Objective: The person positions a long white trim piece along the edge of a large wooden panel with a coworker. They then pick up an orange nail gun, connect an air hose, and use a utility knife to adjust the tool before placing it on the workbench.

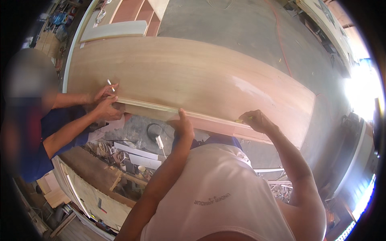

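A long, pale wooden panel [181, 68] stretches across the view in front of me. Along its near edge runs a thin wooden strip [152, 106]. My left hand [185, 125] grips that strip near its middle, thumb on top and the other fingers tucked beneath, partly hidden. Farther right, my right hand [259, 121] pinches a slim yellow pencil [240, 120], its tip close to the strip. At the strip's left end, a co-worker's hand [108, 109] holds the edge, while their other hand [105, 93] carries a small white stick [110, 85].
A co-worker [30, 124] stands at the left. Scraps and white offcuts [136, 150] litter the floor below the panel, near a cable with a white power strip [160, 141]. An open wooden cabinet frame [132, 12] lies beyond. A red hose [279, 36] crosses the concrete floor.
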A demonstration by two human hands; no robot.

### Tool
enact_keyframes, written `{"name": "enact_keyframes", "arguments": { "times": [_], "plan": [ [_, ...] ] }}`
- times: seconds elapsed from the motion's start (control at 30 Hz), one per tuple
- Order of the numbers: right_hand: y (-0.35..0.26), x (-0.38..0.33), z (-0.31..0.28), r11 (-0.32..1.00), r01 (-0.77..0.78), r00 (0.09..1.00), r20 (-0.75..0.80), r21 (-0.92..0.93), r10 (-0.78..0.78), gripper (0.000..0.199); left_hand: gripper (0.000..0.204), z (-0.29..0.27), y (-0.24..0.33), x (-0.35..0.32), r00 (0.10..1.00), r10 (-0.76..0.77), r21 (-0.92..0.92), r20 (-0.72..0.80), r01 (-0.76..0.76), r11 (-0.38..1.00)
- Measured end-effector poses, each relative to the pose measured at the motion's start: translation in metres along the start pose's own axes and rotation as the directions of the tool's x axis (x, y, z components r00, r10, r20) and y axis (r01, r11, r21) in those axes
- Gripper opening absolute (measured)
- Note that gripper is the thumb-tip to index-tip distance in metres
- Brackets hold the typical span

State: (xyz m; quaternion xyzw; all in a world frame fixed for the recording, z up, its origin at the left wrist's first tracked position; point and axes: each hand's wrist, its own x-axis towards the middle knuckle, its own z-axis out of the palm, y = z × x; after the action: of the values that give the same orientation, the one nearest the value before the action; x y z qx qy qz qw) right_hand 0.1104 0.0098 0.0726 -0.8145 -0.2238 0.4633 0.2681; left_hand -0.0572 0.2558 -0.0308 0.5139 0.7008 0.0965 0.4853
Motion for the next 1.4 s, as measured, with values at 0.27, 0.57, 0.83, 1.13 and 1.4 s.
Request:
{"name": "enact_keyframes", "arguments": {
  "times": [0.27,0.57,0.83,1.13,1.4],
  "plan": [
    [-0.028,0.040,0.030,0.960,0.277,0.960,-0.032,-0.030,-0.278,0.033,0.071,0.007,0.005,-0.006,0.996,0.079,-0.243,-0.049,-0.088,0.966],
    [0.041,-0.025,-0.001,0.856,0.488,0.810,-0.277,-0.171,-0.517,0.030,0.076,0.001,0.004,-0.004,0.994,0.094,-0.320,0.053,-0.072,0.945],
    [0.051,-0.065,0.019,0.892,0.422,0.770,-0.583,0.161,-0.259,0.022,0.069,-0.001,0.009,-0.004,0.996,0.086,-0.347,0.033,-0.069,0.936],
    [0.112,-0.110,0.072,0.995,0.096,0.685,-0.727,0.029,-0.045,0.024,0.082,-0.002,0.015,-0.016,0.989,0.075,-0.348,0.130,-0.025,0.937],
    [0.075,-0.063,0.091,0.987,0.031,0.847,-0.520,-0.160,-0.111,0.048,0.078,0.005,-0.006,0.004,0.992,0.041,-0.386,0.121,0.009,0.923]
  ]
}}
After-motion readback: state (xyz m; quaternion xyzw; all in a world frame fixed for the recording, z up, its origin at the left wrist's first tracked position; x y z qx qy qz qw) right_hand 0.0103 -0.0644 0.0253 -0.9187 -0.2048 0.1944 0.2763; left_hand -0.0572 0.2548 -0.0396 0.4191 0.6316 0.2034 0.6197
